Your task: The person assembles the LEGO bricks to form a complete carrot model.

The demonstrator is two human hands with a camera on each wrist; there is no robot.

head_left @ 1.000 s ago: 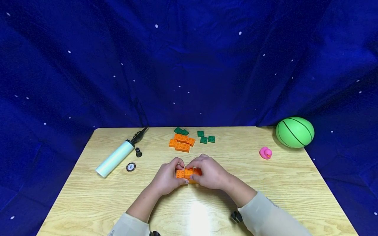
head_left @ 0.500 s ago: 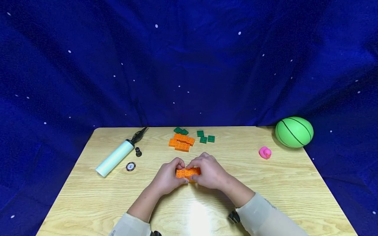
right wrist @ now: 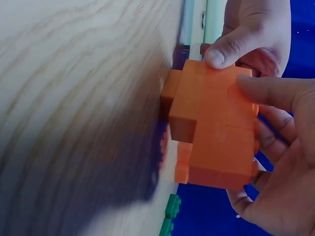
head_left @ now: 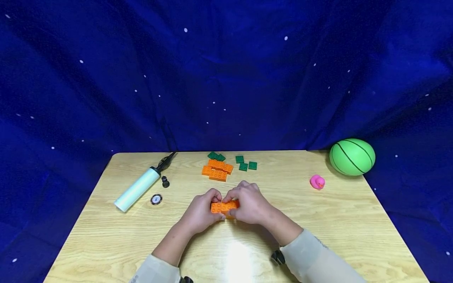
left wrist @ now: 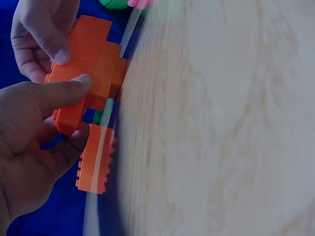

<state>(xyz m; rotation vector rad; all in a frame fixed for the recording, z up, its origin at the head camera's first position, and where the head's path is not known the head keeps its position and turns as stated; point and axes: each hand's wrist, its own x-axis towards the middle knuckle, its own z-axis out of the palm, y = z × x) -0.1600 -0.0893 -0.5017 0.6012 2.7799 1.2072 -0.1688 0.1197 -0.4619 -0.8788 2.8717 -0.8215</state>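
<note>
A stack of orange building bricks (head_left: 216,208) stands on the table between both hands, its studs facing up. The wrist views show it in stepped layers, narrow at the base and widest at the top row. My left hand (head_left: 200,212) pinches the left end, thumb on the near side and fingers curled behind. Around the middle and right part of the top row, my right hand (head_left: 249,203) grips with thumb and fingers. In the right wrist view, both thumbs lie against the near face of the stack (right wrist: 216,108). Its far side is mostly hidden by fingers.
Behind the hands lie several loose orange bricks (head_left: 218,175) and several green bricks (head_left: 243,166). On the left are a hand pump (head_left: 138,190), a black pawn-shaped piece (head_left: 165,182) and a poker chip (head_left: 156,199). A pink rubber duck (head_left: 317,182) and green ball (head_left: 352,157) stand right.
My right hand and forearm have shifted slightly to the left, and the right end of the stack shows a little less. Both hands keep their hold. The loose bricks have not moved.
</note>
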